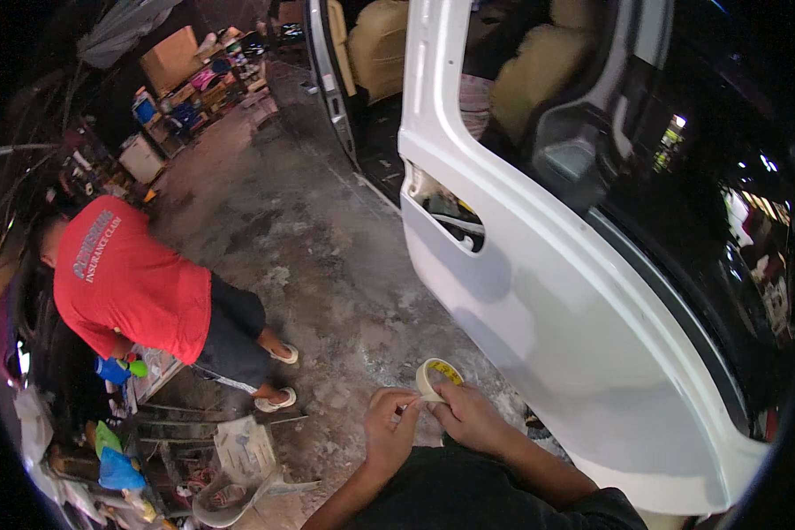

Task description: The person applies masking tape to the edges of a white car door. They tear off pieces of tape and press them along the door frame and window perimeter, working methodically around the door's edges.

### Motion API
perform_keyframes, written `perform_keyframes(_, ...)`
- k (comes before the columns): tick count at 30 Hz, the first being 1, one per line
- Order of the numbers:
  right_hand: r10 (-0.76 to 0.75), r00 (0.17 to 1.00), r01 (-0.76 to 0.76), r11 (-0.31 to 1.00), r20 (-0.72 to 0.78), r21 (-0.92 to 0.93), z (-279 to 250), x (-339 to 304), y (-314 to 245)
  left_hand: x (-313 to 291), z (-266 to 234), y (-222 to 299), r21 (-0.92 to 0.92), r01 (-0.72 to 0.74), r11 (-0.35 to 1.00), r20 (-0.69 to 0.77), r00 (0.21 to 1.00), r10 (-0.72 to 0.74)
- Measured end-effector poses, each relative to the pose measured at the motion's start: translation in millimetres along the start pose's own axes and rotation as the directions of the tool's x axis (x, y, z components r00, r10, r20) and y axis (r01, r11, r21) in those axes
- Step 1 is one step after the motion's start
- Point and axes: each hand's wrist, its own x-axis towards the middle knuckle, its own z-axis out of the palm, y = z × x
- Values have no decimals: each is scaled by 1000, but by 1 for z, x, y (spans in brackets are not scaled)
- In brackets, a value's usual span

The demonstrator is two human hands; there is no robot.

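Note:
A roll of cream masking tape (427,382) with a yellow inner core is held in front of me at the lower middle. My right hand (468,415) is closed around its lower side. Just left of it, my left hand (390,428) is closed in a pinch at the roll's edge, where the tape's end seems to be; the end itself is too small to make out clearly. To the right of both hands stands a white car door panel (548,327), with an oval handle opening (446,212). Neither hand touches the panel.
A person in a red shirt (141,274) bends over a cluttered bench at the left. A broken white plastic chair (243,450) lies on the stained concrete floor (327,256). Beyond the door, beige car seats (380,53) show. Shelves of boxes (181,106) stand far left.

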Motion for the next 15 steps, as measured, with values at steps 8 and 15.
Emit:
perform_keyframes(8,225,952,-121,901,209,-417,-18,92,31,50,-6,-26,142,30,989,-325,946,18)
perform_keyframes(15,299,867,-477,732,399,486,-20,147,30,161,-28,-38,-447,193,874,-103,959,-265)
